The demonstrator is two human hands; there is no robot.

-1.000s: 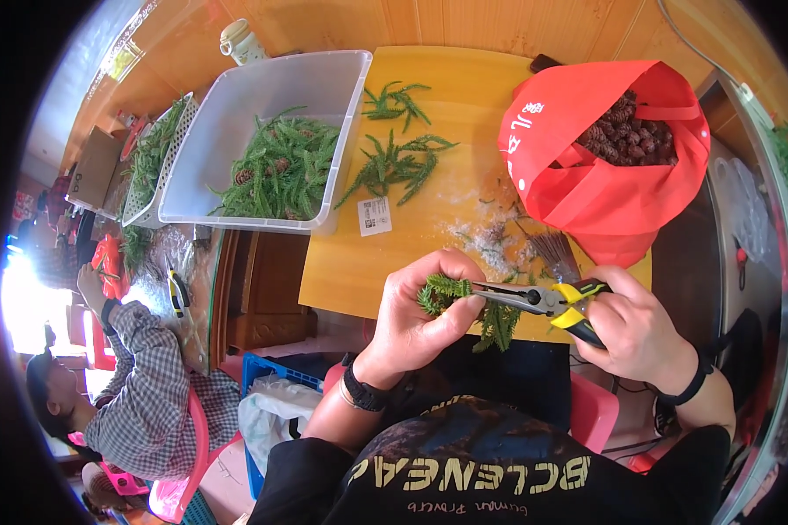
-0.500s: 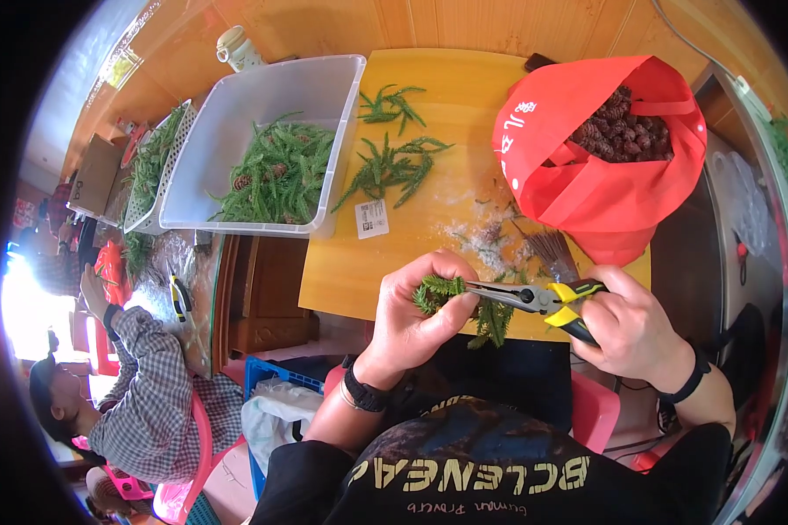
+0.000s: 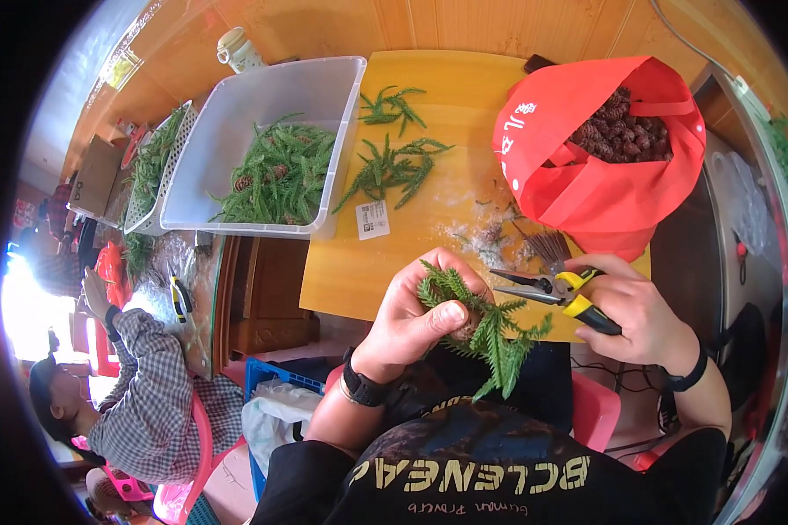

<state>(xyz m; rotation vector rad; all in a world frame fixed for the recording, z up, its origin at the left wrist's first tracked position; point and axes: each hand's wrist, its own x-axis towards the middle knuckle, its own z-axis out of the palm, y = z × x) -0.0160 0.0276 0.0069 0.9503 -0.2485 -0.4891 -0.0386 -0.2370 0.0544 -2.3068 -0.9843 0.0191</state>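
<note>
My left hand (image 3: 420, 319) pinches a green artificial pine sprig (image 3: 495, 337) over the table's front edge. Part of a brown pine cone (image 3: 466, 329) shows beside my thumb, among the needles; how it joins the sprig is hidden. In my right hand (image 3: 632, 315) are needle-nose pliers (image 3: 556, 290) with yellow and black handles. Their jaws are spread a little and point left, just above the sprig and apart from it. Beyond the pliers lies a bundle of thin brown wires (image 3: 547, 248) on the yellow table (image 3: 455, 74).
A red bag (image 3: 543, 114) full of pine cones stands at the right. To the left, a clear plastic bin (image 3: 324, 74) holds green sprigs. Loose sprigs (image 3: 394, 166) and a white label (image 3: 373, 220) lie between them. A person in a checked shirt (image 3: 153, 411) sits at far left.
The pliers have let go near my left fingers, and their jaws have parted. My left hand has turned, so more of the sprig and the cone show.
</note>
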